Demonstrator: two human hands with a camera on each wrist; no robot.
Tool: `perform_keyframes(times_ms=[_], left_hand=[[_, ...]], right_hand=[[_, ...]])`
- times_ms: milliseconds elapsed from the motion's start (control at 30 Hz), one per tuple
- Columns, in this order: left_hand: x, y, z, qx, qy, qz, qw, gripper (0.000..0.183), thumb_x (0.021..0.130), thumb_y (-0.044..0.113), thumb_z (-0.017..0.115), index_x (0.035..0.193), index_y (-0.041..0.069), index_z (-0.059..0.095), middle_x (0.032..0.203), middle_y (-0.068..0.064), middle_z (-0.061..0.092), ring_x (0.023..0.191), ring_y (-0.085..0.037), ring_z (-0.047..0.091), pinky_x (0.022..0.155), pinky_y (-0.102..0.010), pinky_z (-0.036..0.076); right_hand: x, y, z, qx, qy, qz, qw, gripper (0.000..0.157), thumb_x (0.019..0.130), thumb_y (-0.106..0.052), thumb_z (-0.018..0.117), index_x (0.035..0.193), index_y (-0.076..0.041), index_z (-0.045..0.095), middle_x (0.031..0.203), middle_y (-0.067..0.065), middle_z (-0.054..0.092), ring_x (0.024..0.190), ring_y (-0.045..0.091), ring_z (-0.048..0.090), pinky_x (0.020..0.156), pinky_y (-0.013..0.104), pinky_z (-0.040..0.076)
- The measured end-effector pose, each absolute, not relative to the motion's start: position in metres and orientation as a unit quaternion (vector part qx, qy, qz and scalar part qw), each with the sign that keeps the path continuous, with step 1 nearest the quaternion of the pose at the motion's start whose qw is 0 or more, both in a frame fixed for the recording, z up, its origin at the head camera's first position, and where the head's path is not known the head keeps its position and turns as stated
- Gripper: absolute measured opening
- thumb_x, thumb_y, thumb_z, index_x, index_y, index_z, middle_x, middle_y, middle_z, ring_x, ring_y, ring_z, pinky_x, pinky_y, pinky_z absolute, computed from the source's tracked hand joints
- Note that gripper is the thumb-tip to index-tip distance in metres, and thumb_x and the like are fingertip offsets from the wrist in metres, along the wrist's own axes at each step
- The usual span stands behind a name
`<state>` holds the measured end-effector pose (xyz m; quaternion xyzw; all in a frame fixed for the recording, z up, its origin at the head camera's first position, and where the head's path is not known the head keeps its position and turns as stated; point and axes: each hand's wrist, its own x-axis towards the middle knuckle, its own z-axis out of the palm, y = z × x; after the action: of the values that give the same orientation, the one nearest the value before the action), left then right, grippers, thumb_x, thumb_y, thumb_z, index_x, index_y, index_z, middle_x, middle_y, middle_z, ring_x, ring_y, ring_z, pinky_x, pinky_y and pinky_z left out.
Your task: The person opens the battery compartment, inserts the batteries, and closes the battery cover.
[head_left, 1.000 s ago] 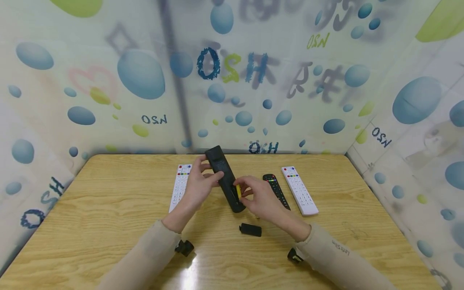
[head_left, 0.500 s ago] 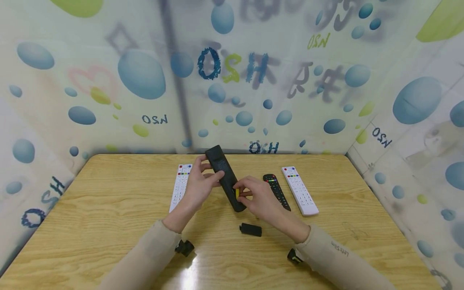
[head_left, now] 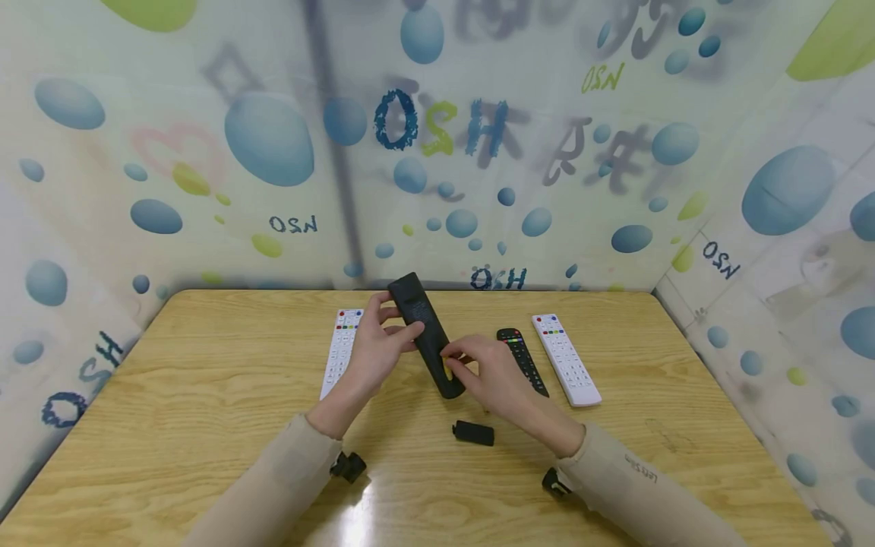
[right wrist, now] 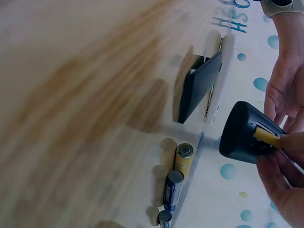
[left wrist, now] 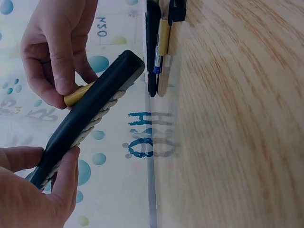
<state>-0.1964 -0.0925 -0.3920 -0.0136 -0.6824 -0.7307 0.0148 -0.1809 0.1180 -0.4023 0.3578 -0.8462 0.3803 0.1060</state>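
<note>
Tilted above the table, a black remote control (head_left: pixel 429 348) shows its back, with the battery compartment uncovered at its lower end. My left hand (head_left: pixel 371 346) grips its upper half, thumb on the back and fingers round the far edge. At the lower end, my right hand (head_left: pixel 497 374) pinches a yellow battery (right wrist: pixel 267 137) between thumb and fingertips. In the right wrist view the battery lies partly inside the compartment, its other end under the fingers. The left wrist view shows the battery (left wrist: pixel 76 96) standing a little proud of the remote's back. A black battery cover (head_left: pixel 473 433) lies on the table below.
One white remote (head_left: pixel 338 355) lies behind my left hand. To the right are a small black remote (head_left: pixel 523 363) and another white remote (head_left: pixel 567 363). In the right wrist view, a yellow battery (right wrist: pixel 183 159) and blue-silver batteries (right wrist: pixel 173 190) lie on the wooden table.
The yellow battery has gone lower into the compartment and shows less above it. My right thumb and fingers have shifted on it. The left hand and remote stay nearly still.
</note>
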Motion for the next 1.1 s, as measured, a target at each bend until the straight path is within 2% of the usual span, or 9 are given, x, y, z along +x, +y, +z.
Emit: perform_keyframes(times_ms=[100,267,467,700,800,1000,1100], left_hand=[[-0.196,-0.0914,-0.3918,-0.016,-0.681,-0.732,0.017,0.062,0.095,-0.001,0.072,0.146,0.009,0.04,0.126,-0.021,0.055,0.103,-0.035,0.069,0.079,-0.039,0.062],[-0.1941,-0.0898,-0.3901,-0.025,-0.679,-0.734,0.017,0.06,0.095,-0.001,0.071,0.146,0.009,0.041,0.125,-0.021,0.055,0.102,-0.035,0.069,0.079,-0.039,0.062],[-0.1932,-0.0883,-0.3887,-0.03,-0.679,-0.734,0.012,0.059,0.095,-0.001,0.071,0.146,0.009,0.041,0.125,-0.02,0.056,0.102,-0.034,0.069,0.079,-0.039,0.061],[-0.1918,-0.0875,-0.3874,-0.04,-0.68,-0.732,0.014,0.06,0.094,-0.003,0.071,0.146,0.01,0.043,0.123,-0.02,0.058,0.101,-0.034,0.069,0.079,-0.041,0.061],[-0.1913,-0.0871,-0.3867,-0.048,-0.683,-0.729,0.019,0.06,0.094,-0.003,0.071,0.146,0.01,0.043,0.122,-0.02,0.059,0.1,-0.033,0.07,0.079,-0.041,0.061],[-0.1901,-0.0864,-0.3849,-0.06,-0.691,-0.72,0.023,0.062,0.094,-0.005,0.071,0.147,0.01,0.043,0.122,-0.019,0.061,0.1,-0.032,0.07,0.079,-0.041,0.061],[-0.1893,-0.0862,-0.3846,-0.066,-0.692,-0.718,0.024,0.062,0.094,-0.006,0.071,0.147,0.01,0.043,0.123,-0.02,0.062,0.1,-0.032,0.069,0.079,-0.041,0.061]], right_hand=[[-0.1835,0.1189,-0.4019,0.345,-0.843,0.404,0.086,0.01,0.098,-0.005,0.07,0.107,-0.007,0.076,0.104,0.002,0.07,0.09,0.013,0.066,0.075,0.033,0.06],[-0.1863,0.1216,-0.3997,0.301,-0.841,0.45,0.029,0.012,0.101,-0.011,0.067,0.106,-0.008,0.077,0.106,0.002,0.066,0.092,0.016,0.063,0.076,0.035,0.059],[-0.1867,0.1238,-0.3965,0.259,-0.834,0.486,-0.021,0.011,0.102,-0.014,0.067,0.105,-0.011,0.077,0.111,0.002,0.063,0.1,0.02,0.061,0.083,0.04,0.057],[-0.1857,0.1245,-0.3968,0.225,-0.823,0.519,-0.052,0.009,0.1,-0.015,0.07,0.108,-0.012,0.072,0.111,0.003,0.062,0.103,0.022,0.059,0.089,0.045,0.057],[-0.1861,0.1244,-0.3964,0.203,-0.819,0.533,-0.065,0.015,0.099,-0.015,0.072,0.113,-0.011,0.067,0.111,0.005,0.063,0.104,0.023,0.059,0.089,0.045,0.055],[-0.1875,0.1252,-0.396,0.158,-0.806,0.561,-0.1,0.041,0.097,-0.016,0.074,0.131,-0.008,0.054,0.119,0.01,0.06,0.106,0.026,0.057,0.089,0.041,0.05],[-0.1875,0.1252,-0.3963,0.152,-0.799,0.57,-0.117,0.047,0.097,-0.016,0.074,0.137,-0.007,0.051,0.122,0.013,0.059,0.108,0.028,0.056,0.09,0.042,0.049]])
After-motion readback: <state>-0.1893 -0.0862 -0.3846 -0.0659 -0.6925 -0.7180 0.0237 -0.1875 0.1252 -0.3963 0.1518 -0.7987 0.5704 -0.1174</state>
